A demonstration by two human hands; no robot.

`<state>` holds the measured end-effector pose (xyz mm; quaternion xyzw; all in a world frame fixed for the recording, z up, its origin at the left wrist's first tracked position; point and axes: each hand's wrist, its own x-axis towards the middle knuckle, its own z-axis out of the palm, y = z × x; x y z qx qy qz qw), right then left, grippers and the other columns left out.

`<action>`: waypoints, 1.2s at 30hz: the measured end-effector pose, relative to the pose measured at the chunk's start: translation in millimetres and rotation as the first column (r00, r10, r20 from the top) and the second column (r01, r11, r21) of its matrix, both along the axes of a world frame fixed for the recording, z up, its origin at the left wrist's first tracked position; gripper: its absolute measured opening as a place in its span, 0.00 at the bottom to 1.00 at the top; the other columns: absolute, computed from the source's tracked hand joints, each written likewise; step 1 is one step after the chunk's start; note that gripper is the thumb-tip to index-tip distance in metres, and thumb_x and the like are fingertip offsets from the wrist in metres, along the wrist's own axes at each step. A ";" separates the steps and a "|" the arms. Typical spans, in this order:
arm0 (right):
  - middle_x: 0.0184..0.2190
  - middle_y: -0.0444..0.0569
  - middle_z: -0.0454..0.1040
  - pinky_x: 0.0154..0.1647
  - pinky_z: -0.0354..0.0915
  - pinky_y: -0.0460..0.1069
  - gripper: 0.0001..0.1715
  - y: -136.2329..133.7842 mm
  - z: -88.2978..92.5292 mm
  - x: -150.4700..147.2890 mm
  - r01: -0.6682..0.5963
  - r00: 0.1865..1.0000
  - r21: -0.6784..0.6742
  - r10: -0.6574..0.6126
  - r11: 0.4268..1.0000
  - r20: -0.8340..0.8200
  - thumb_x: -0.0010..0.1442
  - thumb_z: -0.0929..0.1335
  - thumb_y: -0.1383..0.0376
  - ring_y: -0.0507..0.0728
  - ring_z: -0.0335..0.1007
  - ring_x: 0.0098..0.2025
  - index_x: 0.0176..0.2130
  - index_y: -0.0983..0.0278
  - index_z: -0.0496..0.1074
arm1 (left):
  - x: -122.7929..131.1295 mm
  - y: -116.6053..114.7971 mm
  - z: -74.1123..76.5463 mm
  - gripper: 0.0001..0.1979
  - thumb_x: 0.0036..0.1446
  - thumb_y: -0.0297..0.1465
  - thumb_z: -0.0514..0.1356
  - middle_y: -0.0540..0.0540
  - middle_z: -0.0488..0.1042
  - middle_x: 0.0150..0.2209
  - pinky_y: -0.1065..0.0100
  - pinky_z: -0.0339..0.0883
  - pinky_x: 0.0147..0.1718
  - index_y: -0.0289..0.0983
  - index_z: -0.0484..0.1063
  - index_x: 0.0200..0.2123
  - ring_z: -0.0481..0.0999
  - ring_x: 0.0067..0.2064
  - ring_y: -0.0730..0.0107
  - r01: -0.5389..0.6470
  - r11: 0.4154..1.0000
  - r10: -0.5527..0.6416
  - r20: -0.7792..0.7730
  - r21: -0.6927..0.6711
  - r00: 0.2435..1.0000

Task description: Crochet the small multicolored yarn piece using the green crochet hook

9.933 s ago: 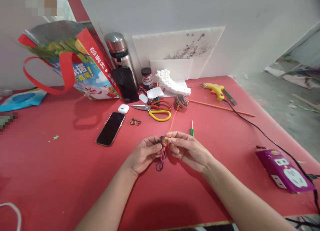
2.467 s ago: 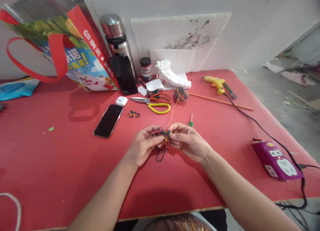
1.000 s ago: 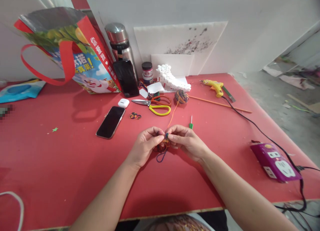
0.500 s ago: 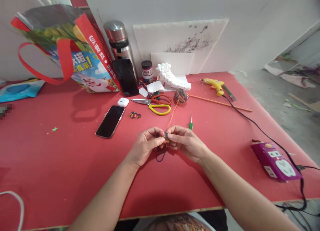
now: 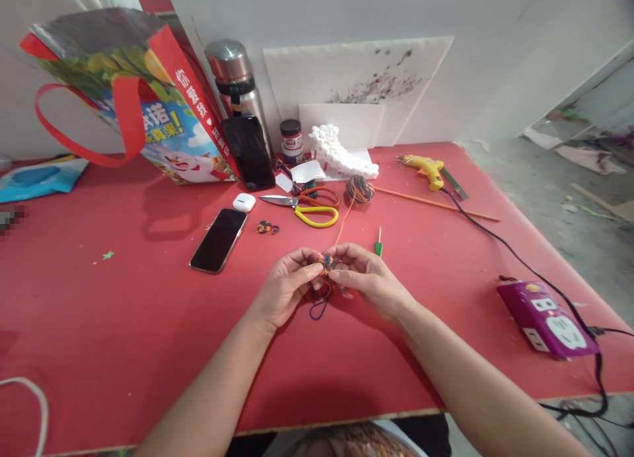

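Observation:
Both hands pinch a small multicoloured crochet piece [image 5: 325, 267] just above the red table, near its middle. My left hand [image 5: 291, 282] grips its left side, thumb on top; my right hand [image 5: 369, 275] holds its right side the same way. Fingers cover much of the piece. Loose yarn with a dark blue loop [image 5: 319, 310] hangs below it. From behind the fingers an orange strand runs up to a multicoloured yarn ball [image 5: 359, 190]. A crochet hook with a green handle [image 5: 379, 247] lies just beyond my right hand. Another small crocheted piece [image 5: 268, 228] lies farther left.
Scissors [image 5: 317, 216], a phone [image 5: 218, 241] and a white earphone case [image 5: 244, 202] lie beyond my left hand. A glue gun [image 5: 423, 170] and an orange stick [image 5: 446, 207] are back right. A purple power strip [image 5: 547, 318] with black cable is at right; a shopping bag [image 5: 183, 140] stands back left.
My right fingers have shifted slightly on the crochet piece, the thumb moving lower, and more of its blue-green part shows. My left hand keeps its hold almost unchanged.

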<state>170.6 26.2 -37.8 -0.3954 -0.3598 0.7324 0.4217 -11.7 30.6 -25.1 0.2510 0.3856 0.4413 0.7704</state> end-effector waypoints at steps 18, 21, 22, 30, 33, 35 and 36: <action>0.36 0.47 0.76 0.32 0.71 0.51 0.15 -6.8 -3.3 -9.0 0.065 0.882 0.464 -0.269 0.883 0.388 0.61 0.74 0.61 0.55 0.75 0.34 0.48 0.61 0.74 | 8.8 -4.9 -0.4 0.19 0.46 0.38 0.79 0.50 0.79 0.26 0.71 0.74 0.30 0.35 0.79 0.35 0.76 0.27 0.74 -0.149 0.977 0.171 -0.142 0.151 0.975; 0.35 0.48 0.77 0.30 0.70 0.50 0.14 -6.5 -3.8 -7.9 0.059 0.877 0.450 -0.262 0.891 0.403 0.62 0.73 0.61 0.56 0.75 0.33 0.48 0.61 0.75 | 8.7 -5.0 -0.1 0.17 0.46 0.36 0.79 0.51 0.78 0.25 0.73 0.72 0.30 0.35 0.79 0.34 0.75 0.26 0.76 -0.139 0.977 0.164 -0.149 0.163 0.975; 0.36 0.48 0.78 0.30 0.70 0.50 0.14 -6.4 -4.2 -7.5 0.059 0.876 0.450 -0.262 0.891 0.405 0.62 0.73 0.61 0.56 0.75 0.33 0.48 0.61 0.75 | 8.5 -5.1 -0.2 0.16 0.46 0.35 0.79 0.51 0.78 0.25 0.73 0.72 0.29 0.35 0.80 0.34 0.75 0.26 0.75 -0.133 0.977 0.158 -0.151 0.165 0.976; 0.42 0.52 0.83 0.40 0.74 0.52 0.14 -5.8 -9.3 -7.0 0.096 0.882 0.493 -0.303 0.865 0.360 0.64 0.72 0.59 0.57 0.79 0.38 0.49 0.61 0.78 | 5.5 -6.1 -4.5 0.12 0.51 0.34 0.76 0.53 0.73 0.21 0.75 0.67 0.25 0.36 0.82 0.36 0.69 0.24 0.77 -0.090 0.973 0.129 -0.178 0.210 0.976; 0.41 0.52 0.83 0.41 0.74 0.52 0.13 -5.9 -8.1 -8.1 0.120 0.887 0.496 -0.317 0.860 0.336 0.66 0.72 0.57 0.57 0.80 0.40 0.47 0.61 0.79 | 5.8 -6.5 -4.9 0.12 0.50 0.35 0.77 0.51 0.77 0.24 0.75 0.65 0.24 0.36 0.83 0.35 0.67 0.23 0.79 -0.098 0.973 0.134 -0.168 0.208 0.977; 0.37 0.50 0.82 0.39 0.72 0.51 0.11 -5.7 -5.1 -8.6 0.146 0.878 0.505 -0.347 0.850 0.331 0.66 0.71 0.57 0.56 0.78 0.37 0.43 0.61 0.79 | 5.7 -7.0 -4.8 0.13 0.49 0.35 0.77 0.48 0.81 0.29 0.74 0.66 0.25 0.36 0.83 0.35 0.68 0.24 0.79 -0.099 0.976 0.133 -0.173 0.196 0.976; 0.33 0.48 0.80 0.35 0.70 0.50 0.11 -5.4 -3.2 -8.5 0.157 0.877 0.498 -0.353 0.853 0.327 0.66 0.71 0.57 0.55 0.75 0.33 0.41 0.62 0.79 | 5.5 -7.4 -4.6 0.13 0.49 0.35 0.78 0.47 0.82 0.30 0.74 0.67 0.26 0.36 0.83 0.35 0.69 0.25 0.78 -0.095 0.977 0.130 -0.180 0.190 0.975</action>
